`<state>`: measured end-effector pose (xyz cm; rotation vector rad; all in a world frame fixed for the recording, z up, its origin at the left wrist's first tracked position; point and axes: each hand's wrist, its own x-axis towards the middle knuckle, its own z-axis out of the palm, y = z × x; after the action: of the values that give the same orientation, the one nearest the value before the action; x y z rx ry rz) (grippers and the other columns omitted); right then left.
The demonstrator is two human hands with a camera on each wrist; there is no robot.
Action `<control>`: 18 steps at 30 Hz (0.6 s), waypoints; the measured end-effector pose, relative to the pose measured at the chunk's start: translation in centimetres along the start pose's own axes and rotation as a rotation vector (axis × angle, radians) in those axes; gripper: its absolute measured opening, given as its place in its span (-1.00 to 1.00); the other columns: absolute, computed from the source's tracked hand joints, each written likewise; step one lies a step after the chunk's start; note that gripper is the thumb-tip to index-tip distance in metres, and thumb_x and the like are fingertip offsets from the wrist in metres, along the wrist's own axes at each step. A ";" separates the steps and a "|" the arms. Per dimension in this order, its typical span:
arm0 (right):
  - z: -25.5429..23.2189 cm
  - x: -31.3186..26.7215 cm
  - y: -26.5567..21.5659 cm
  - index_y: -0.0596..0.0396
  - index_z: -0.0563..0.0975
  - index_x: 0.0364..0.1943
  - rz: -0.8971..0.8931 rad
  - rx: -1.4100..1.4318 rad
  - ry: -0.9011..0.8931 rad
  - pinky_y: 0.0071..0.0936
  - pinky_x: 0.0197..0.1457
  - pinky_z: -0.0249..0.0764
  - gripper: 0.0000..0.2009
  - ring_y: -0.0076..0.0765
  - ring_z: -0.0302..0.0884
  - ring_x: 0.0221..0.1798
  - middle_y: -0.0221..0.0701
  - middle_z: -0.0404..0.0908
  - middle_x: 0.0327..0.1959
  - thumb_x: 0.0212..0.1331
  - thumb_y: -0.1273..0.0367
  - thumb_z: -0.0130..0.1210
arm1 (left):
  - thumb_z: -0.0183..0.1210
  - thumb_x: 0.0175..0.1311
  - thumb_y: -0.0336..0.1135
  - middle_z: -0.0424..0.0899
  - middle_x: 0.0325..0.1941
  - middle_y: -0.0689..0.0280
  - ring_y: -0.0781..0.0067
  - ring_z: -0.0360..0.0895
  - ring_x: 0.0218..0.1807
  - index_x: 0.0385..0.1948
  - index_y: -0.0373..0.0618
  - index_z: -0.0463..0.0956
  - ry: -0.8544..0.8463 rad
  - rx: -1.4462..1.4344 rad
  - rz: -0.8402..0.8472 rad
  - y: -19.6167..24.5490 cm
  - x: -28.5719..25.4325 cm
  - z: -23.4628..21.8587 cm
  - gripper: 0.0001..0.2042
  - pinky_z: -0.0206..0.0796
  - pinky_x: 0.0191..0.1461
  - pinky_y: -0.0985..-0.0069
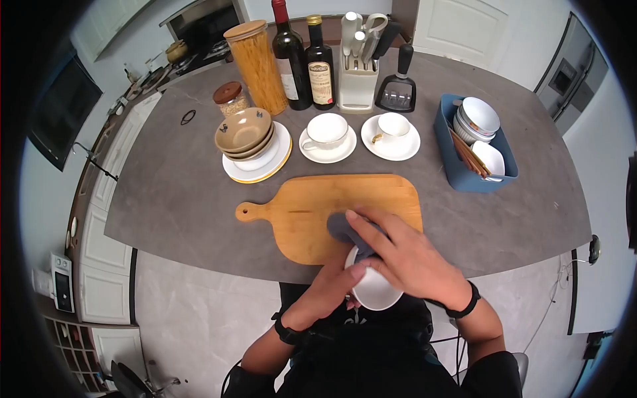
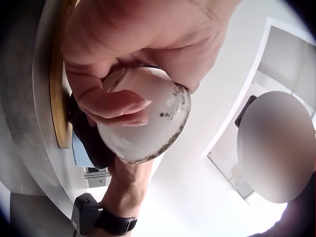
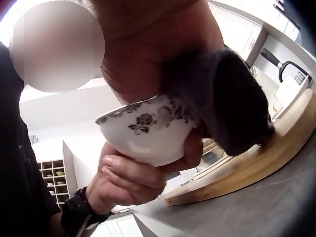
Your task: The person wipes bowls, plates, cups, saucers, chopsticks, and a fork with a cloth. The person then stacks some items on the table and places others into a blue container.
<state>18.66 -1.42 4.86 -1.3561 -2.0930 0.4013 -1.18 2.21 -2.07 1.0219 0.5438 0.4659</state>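
A small white bowl is held tilted in my left hand, over the front edge of the table. Its outside carries a dark floral pattern with a trim along the rim, clear in the right wrist view. In the left wrist view, my left fingers curl under the bowl. My right hand grips a dark grey cloth against the bowl's far rim, its thumb near the near side. The bunched cloth hangs beyond the rim toward the board and hides part of the bowl.
A wooden cutting board lies just ahead of my hands. Behind it stand stacked brown bowls on plates, two white cups on saucers, bottles and a knife block. A blue bin with bowls sits right.
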 end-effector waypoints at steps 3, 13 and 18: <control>-0.4 0.6 1.2 0.04 0.45 0.20 0.136 0.054 -0.117 -0.09 -0.12 0.56 -0.56 0.10 0.62 -0.07 -0.15 0.60 0.02 0.25 0.31 0.25 | 0.07 0.48 -0.01 0.63 -0.23 0.30 0.70 0.52 -0.52 0.38 -0.23 0.15 0.015 0.124 0.045 0.6 -0.1 0.3 -0.39 0.34 -0.51 0.72; 4.8 -0.7 2.2 0.25 0.62 -0.13 0.477 0.746 0.261 -0.43 -0.17 0.53 -0.73 -0.46 0.62 -0.32 -0.33 0.73 -0.35 0.43 0.26 0.17 | 0.55 -0.08 -0.23 0.40 0.32 0.16 0.29 0.42 0.34 0.41 -0.23 0.14 0.234 0.325 0.479 1.7 0.3 1.5 -0.03 0.24 0.44 0.35; 5.8 -2.7 1.1 0.25 0.65 -0.03 0.697 1.213 0.092 -0.61 -0.10 0.55 -0.67 -0.67 0.60 -0.19 -0.47 0.72 -0.22 0.49 0.21 0.12 | 0.55 -0.12 -0.27 0.39 0.35 0.11 0.26 0.42 0.36 0.41 -0.26 0.13 0.235 0.666 0.714 1.0 1.0 0.0 -0.02 0.27 0.42 0.32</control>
<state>16.54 -2.91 -1.13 -1.1639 -0.8264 1.5266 -0.51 3.19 -1.38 1.8274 0.5439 1.0898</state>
